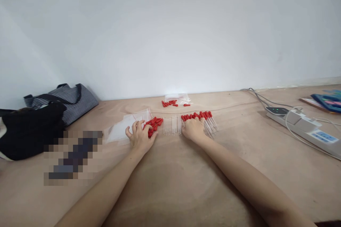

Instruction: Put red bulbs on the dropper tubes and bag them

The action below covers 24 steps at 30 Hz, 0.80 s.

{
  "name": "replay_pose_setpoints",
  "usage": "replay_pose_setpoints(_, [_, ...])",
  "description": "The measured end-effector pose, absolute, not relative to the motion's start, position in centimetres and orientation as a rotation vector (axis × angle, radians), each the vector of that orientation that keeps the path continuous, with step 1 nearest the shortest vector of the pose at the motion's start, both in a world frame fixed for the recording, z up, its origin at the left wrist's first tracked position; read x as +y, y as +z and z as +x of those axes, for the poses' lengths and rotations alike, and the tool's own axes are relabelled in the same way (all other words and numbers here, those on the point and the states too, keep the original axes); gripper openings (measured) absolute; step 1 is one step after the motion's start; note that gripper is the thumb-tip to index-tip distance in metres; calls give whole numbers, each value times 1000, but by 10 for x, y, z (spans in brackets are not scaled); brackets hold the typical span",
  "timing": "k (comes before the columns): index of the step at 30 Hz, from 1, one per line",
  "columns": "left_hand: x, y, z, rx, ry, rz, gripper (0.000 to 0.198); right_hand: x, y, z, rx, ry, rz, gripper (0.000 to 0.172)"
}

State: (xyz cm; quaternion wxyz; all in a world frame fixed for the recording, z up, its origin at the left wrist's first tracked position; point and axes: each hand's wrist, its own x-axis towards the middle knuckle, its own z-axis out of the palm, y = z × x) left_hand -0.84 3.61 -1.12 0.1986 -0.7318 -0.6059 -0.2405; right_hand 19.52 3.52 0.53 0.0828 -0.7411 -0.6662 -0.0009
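My left hand [140, 137] reaches over a pile of red rubber bulbs [157, 122], its fingers spread and bent, thumb and forefinger at the pile's near edge. Thin clear dropper tubes [172, 126] lie side by side in a row between my hands. To their right, droppers with red bulbs [210, 120] on their tops lie in a slanting row. My right hand [194, 129] is closed over the left part of that row, fingers curled around a dropper; its fingertips are partly hidden. Clear zip bags [118, 129] lie flat under and beside my left hand.
Near the wall lie more red bulbs [169, 103] and thin tubes by another clear bag [176, 97]. At right is a power strip [306, 127] with plugs and cables. A striped bag [82, 101] and black bag [34, 131] stand at left, near a blurred-out object [77, 154].
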Motion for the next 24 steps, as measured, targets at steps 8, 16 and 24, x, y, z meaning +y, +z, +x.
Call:
replay_pose_setpoints(8, [48, -14, -4, -1591, -686, -2052, 17, 41, 6, 187, -1990, 0, -2269, 26])
replay_pose_setpoints(16, [45, -10, -2, -1376, -740, -2085, 19, -1, 10, 211, -2251, -245, -1772, 23])
replay_pose_setpoints(24, [13, 0, 1, -1208, -1004, -2450, 16, -29, -8, 245, -2521, -177, -1280, 17])
